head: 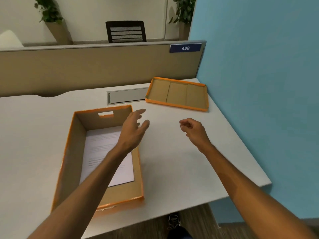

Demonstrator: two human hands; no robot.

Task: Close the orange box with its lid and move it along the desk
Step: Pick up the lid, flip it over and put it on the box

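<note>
The orange box (74, 152) stands uncovered on the white desk (172, 161) at centre left, with printed white paper (100, 145) lying flat on its bottom. Its orange lid (177, 94) lies upside down at the desk's far right corner, brown inside facing up. My left hand (133, 125) hovers over the box's far right corner, fingers spread, holding nothing. My right hand (193, 129) floats above bare desk between box and lid, fingers loosely curled and empty.
A grey cable flap (127, 96) is set into the desk just left of the lid. A beige partition (86, 69) runs along the back and a blue wall (259, 83) borders the right. The desk's front edge is close to me, with my shoe (174, 221) below.
</note>
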